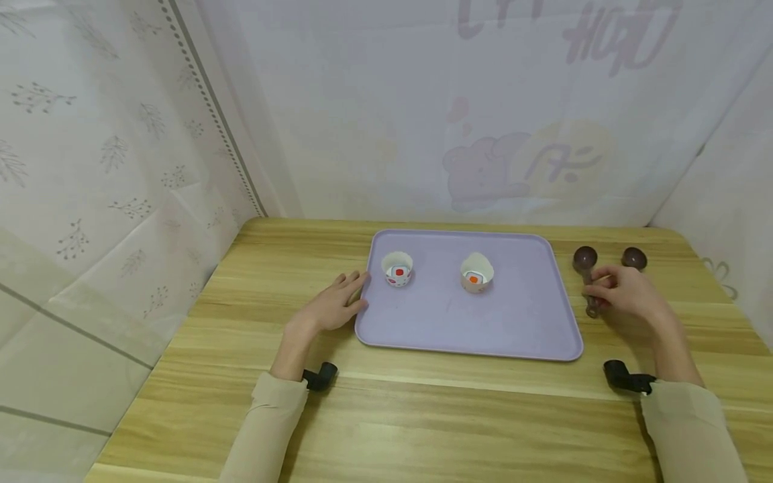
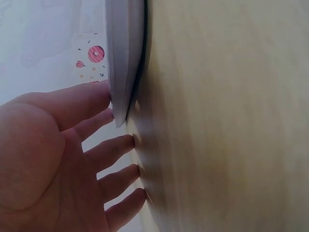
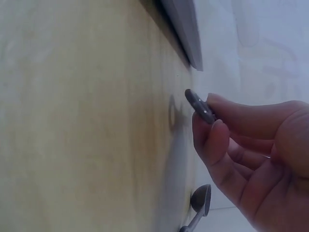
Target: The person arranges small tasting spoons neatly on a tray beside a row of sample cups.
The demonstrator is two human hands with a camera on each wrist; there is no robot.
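My right hand (image 1: 631, 292) pinches the handle of a dark brown measuring spoon (image 1: 584, 259) between thumb and fingers. In the right wrist view the spoon's handle end (image 3: 199, 105) is lifted above the tabletop, over its shadow. A second brown measuring spoon (image 1: 634, 257) lies behind that hand, its handle mostly hidden. At the left edge of a lavender tray (image 1: 423, 322), my left hand (image 1: 329, 305) has its fingers spread, with the thumb at the rim and other fingertips on the table. Two paper baking cups stand on the tray: a patterned white one (image 1: 396, 258) and a pinkish one (image 1: 477, 261).
Inside the left cup shows a red spot (image 1: 399, 272), inside the other an orange spot (image 1: 474, 280). The wooden table (image 1: 459, 429) runs back to a printed cloth (image 1: 362, 134). Black wrist mounts (image 1: 326, 376) jut from both sleeves.
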